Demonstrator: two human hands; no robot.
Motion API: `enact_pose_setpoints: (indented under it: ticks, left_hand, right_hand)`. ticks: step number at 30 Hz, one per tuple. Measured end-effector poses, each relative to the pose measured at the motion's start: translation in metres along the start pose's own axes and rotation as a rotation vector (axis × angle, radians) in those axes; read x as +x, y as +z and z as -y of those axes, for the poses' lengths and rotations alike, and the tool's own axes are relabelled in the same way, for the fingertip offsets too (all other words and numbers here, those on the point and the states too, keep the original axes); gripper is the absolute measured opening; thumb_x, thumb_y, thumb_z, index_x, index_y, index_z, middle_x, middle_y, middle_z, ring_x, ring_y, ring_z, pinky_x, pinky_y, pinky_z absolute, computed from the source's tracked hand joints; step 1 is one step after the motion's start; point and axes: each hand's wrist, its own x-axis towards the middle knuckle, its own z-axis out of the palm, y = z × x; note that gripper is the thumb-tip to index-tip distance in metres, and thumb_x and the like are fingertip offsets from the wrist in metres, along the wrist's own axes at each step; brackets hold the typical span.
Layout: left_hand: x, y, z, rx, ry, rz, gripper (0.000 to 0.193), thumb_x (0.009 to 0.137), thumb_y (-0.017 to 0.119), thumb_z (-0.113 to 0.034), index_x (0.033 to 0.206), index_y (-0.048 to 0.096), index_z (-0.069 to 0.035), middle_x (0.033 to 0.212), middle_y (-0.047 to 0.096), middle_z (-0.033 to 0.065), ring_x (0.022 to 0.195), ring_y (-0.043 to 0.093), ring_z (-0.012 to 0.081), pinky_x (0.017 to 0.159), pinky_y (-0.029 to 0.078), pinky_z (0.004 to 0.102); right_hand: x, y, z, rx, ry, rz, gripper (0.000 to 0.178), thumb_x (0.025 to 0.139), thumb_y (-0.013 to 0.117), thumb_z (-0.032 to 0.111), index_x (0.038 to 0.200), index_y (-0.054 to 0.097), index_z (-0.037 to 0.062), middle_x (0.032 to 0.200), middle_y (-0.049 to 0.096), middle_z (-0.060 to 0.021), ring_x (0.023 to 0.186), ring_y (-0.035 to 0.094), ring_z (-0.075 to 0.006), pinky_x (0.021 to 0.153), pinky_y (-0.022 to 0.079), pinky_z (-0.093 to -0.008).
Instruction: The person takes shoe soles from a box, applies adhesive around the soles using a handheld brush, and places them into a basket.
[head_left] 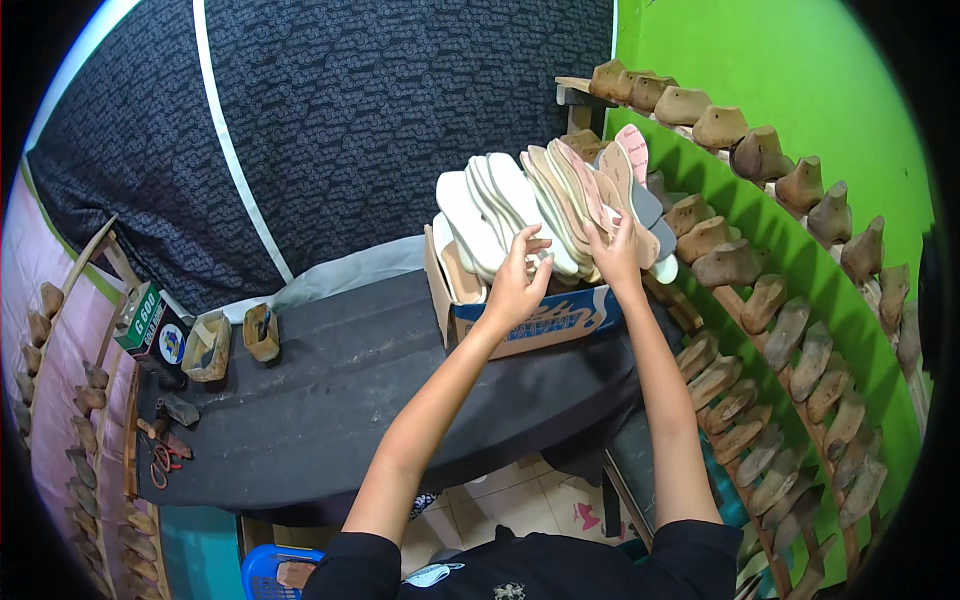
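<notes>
A cardboard box point(553, 335) with blue print stands at the far right of the black-covered table point(320, 385). Shoe insoles fill it upright in a packed row: white ones point(462, 217) on the left, tan ones point(617, 172) and a pink one point(634, 150) towards the right, with grey ones point(648, 208) at the end. In front of the white insoles my left hand point(520, 280) is raised, fingers spread and holding nothing. My right hand point(616, 255) reaches in at the tan and pink insoles, its fingertips against them and apart; no insole is clearly gripped.
Wooden shoe lasts point(722, 127) line curved racks on the right, and more lasts point(85, 430) are at the left. On the table's left end are a green tin point(150, 325), two small containers point(207, 347) point(261, 333) and scissors point(160, 465). A blue plastic stool point(262, 572) stands below.
</notes>
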Motion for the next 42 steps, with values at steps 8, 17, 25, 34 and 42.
enact_pose_setpoints:
  ticks: [8,17,25,34,42]
  left_hand:
    - [0.036,0.019,0.015,-0.005,0.061,-0.001,0.041,0.083,0.047,-0.014,0.118,0.031,0.0,0.109,0.05,0.0204,0.103,0.048,0.0285,0.084,0.038,0.0356]
    - [0.071,0.048,0.024,0.118,0.007,0.066,0.047,0.087,0.034,-0.031,0.12,0.029,0.001,0.106,0.051,0.0245,0.101,0.049,0.035,0.087,0.036,0.0365]
    - [0.076,0.055,0.033,0.027,-0.023,0.045,0.047,0.088,0.029,-0.034,0.121,0.029,0.0,0.109,0.049,0.0237,0.101,0.048,0.0334,0.088,0.033,0.0375]
    - [0.048,-0.027,-0.012,-0.77,-0.318,-0.325,0.066,0.087,0.026,-0.043,0.129,0.007,0.005,0.128,0.03,0.022,0.115,0.036,0.0319,0.094,0.034,0.0395]
    - [-0.053,-0.149,-0.017,-0.889,-0.233,-0.503,0.054,0.087,0.027,-0.041,0.123,0.032,0.0,0.123,0.04,0.0122,0.108,0.043,0.0203,0.086,0.039,0.0332]
  right_hand:
    - [0.023,0.018,-0.01,-0.133,0.104,0.045,0.067,0.072,0.055,0.047,0.113,0.035,-0.002,0.108,0.046,-0.0287,0.1,0.042,-0.0424,0.086,0.035,-0.0428]
    - [0.036,0.001,-0.011,-0.073,0.277,0.071,0.063,0.068,0.058,0.041,0.108,0.038,-0.002,0.096,0.053,-0.0271,0.088,0.051,-0.0408,0.075,0.041,-0.0423]
    - [0.038,-0.029,-0.032,0.273,0.17,-0.097,0.059,0.067,0.067,0.029,0.108,0.038,0.0001,0.084,0.056,-0.0188,0.078,0.056,-0.0274,0.07,0.043,-0.035]
    - [-0.042,-0.035,0.007,0.372,-0.217,-0.089,0.057,0.058,0.07,0.018,0.103,0.041,0.0007,0.095,0.046,-0.0139,0.087,0.047,-0.0252,0.077,0.038,-0.0331]
    - [-0.098,0.01,0.046,0.402,-0.643,0.167,0.057,0.055,0.072,0.023,0.099,0.039,0.0075,0.107,0.049,-0.0174,0.089,0.048,-0.0305,0.077,0.037,-0.0377]
